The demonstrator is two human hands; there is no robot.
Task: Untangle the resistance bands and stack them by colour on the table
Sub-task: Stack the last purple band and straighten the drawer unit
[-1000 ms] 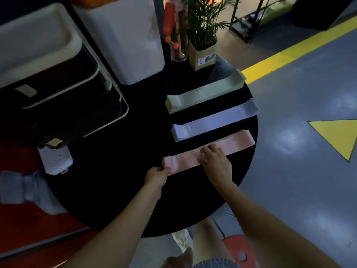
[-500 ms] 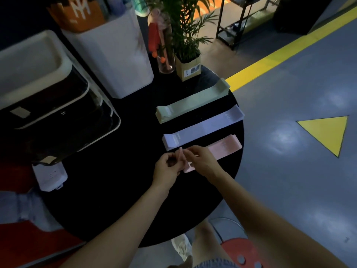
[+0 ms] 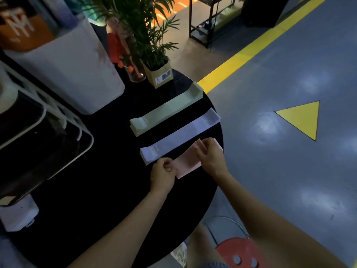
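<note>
Three flat stacks of resistance bands lie side by side on the round black table point(image 3: 108, 190): a green stack point(image 3: 166, 111) farthest, a lilac stack point(image 3: 179, 136) in the middle, a pink stack point(image 3: 188, 163) nearest. My left hand point(image 3: 163, 174) grips the near end of the pink bands with curled fingers. My right hand point(image 3: 211, 153) pinches the pink bands toward their far end, where the layers lift and fan a little. The far tip of the pink stack is hidden behind my right hand.
A potted plant in a brown box point(image 3: 158, 74), a glass vase point(image 3: 135, 70) and a white bin point(image 3: 75, 72) stand at the table's back. A white-framed rack point(image 3: 48, 132) and white power strip point(image 3: 18, 215) lie left. A red stool point(image 3: 239, 252) sits below.
The camera tilted up and the view shifted. My left hand slid along the pink bands and my right hand moved toward their far end, from pressing them flat to pinching and lifting the layers.
</note>
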